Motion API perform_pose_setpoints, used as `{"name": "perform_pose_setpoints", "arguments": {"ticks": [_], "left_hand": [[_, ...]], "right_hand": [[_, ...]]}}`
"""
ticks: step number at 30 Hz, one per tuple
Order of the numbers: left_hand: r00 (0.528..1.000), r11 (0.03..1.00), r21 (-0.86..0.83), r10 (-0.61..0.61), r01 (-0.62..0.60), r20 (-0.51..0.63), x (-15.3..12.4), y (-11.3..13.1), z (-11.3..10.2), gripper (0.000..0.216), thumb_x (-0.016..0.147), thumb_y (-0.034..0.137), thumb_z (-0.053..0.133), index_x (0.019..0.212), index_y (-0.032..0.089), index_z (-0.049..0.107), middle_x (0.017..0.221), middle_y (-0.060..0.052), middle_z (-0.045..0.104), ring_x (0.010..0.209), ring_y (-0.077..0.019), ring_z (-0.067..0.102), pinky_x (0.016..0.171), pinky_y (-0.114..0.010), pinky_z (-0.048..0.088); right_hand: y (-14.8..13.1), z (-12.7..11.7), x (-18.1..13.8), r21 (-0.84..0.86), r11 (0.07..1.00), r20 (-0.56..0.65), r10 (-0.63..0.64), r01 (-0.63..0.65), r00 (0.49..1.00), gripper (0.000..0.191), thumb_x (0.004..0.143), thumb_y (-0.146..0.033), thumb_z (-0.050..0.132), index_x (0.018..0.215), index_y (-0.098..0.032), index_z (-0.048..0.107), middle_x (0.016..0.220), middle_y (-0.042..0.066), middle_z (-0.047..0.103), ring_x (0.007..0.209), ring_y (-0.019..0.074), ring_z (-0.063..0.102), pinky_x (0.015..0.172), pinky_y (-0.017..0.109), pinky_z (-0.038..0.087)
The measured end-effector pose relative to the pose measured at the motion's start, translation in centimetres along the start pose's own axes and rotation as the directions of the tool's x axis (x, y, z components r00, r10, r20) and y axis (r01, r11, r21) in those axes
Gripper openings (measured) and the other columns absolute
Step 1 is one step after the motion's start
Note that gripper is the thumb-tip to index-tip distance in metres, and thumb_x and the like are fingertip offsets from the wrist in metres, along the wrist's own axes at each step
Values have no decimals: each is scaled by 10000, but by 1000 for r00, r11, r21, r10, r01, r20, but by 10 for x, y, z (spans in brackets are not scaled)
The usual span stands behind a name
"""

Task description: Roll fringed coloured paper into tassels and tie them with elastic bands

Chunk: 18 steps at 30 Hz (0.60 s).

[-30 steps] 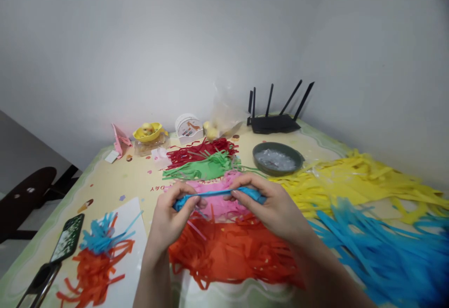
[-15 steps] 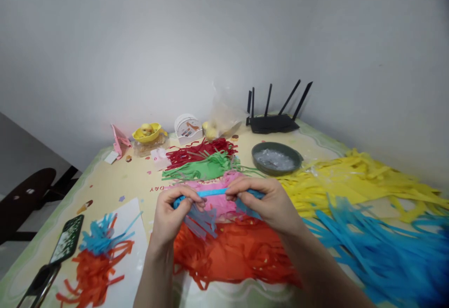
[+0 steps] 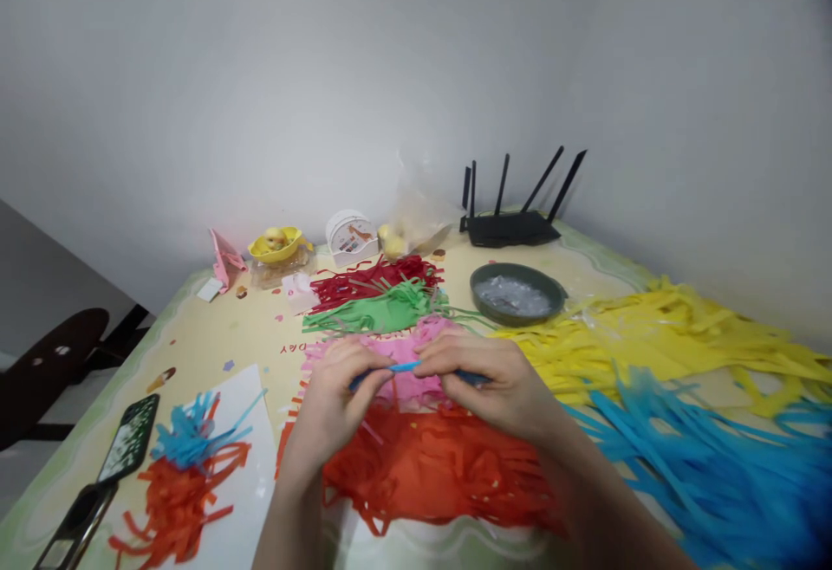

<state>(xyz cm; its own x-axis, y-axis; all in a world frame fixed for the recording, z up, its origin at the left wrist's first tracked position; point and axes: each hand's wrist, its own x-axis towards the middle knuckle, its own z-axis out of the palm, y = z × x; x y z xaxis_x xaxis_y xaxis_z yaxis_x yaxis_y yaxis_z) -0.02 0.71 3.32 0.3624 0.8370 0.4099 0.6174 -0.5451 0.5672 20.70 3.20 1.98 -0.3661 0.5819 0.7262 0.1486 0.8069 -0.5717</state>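
Between my two hands a blue strip of tissue paper (image 3: 406, 367) shows as a short, narrow, twisted piece. My left hand (image 3: 341, 392) pinches its left end, with thumb and fingers pressed together. At the other end my right hand (image 3: 481, 375) grips it, and a bit of blue pokes out past the fingers. The rest of the strip is hidden by my hands. Below them lies fringed orange tissue paper (image 3: 435, 470). Fringed pink tissue paper (image 3: 390, 349) lies just behind the hands, then green fringed paper (image 3: 370, 314) and dark red fringed paper (image 3: 364, 284).
Yellow fringed paper (image 3: 676, 336) and blue fringed paper (image 3: 708, 466) spread at right. A grey-green bowl (image 3: 552, 293) stands before a black router (image 3: 510, 229). At left, an orange-and-blue tassel (image 3: 175, 501) rests on a white sheet (image 3: 250, 431) beside a phone (image 3: 130, 438).
My hands have drawn closer together, and the blue span between them is shorter and narrower. The loose blue fringe under my left hand is now out of sight.
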Motion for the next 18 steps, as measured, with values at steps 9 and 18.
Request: {"name": "perform_pose_setpoints", "arguments": {"ticks": [9,18], "left_hand": [[992,991,-62,-118,120,33,-1,-1,-4,168,907,268,545,815,173,650,735,-24,659,684,-139,588,657,-231,416],[983,992,-10,-126,129,136,1,-1,3,199,942,262,449,856,180,608,771,-26,643,706,-147,566,655,-233,403]], "right_hand": [[4,-4,0,-18,1000,39,-5,6,999,319,800,-53,473,873,-225,732,771,26,740,759,163,689,740,291,544],[9,0,-1,-146,983,224,140,-108,965,237,877,-290,623,1100,-239,686,1025,70,730,947,214,654,831,338,503]]}}
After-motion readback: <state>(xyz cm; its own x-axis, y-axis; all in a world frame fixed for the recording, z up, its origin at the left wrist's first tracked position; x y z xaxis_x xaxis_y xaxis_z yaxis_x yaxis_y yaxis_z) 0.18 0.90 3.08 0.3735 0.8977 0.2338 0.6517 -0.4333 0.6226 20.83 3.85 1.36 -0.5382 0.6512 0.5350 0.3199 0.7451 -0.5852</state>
